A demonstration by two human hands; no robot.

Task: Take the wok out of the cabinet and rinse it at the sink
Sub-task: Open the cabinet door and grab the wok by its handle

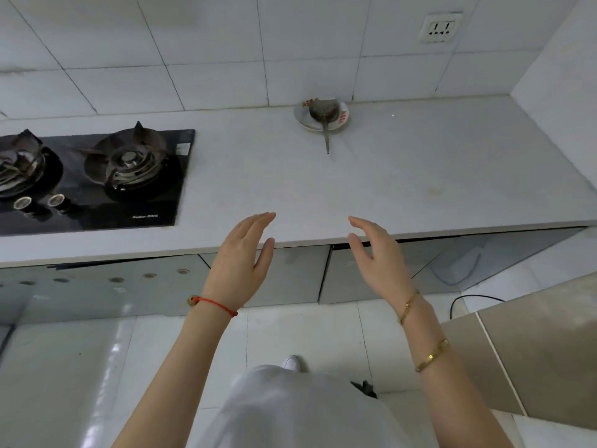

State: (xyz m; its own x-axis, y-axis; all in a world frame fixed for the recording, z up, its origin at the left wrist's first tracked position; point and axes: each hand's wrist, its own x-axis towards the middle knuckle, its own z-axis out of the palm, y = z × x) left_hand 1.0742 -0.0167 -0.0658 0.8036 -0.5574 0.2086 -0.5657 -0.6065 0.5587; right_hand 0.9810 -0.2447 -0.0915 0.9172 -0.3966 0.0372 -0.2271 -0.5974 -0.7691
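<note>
My left hand (244, 253) and my right hand (376, 253) are both raised in front of the counter's front edge, palms facing each other, fingers straight and holding nothing. Below the white countertop (355, 182) are the grey cabinet doors (290, 276), which look closed, with the seam between two doors right between my hands. No wok and no sink are in view.
A black two-burner gas stove (97, 179) is set into the counter at the left. A small plate with a metal spatula (321, 116) sits at the back by the tiled wall. A wall socket (440, 27) is at upper right. A cable (468, 299) lies on the floor.
</note>
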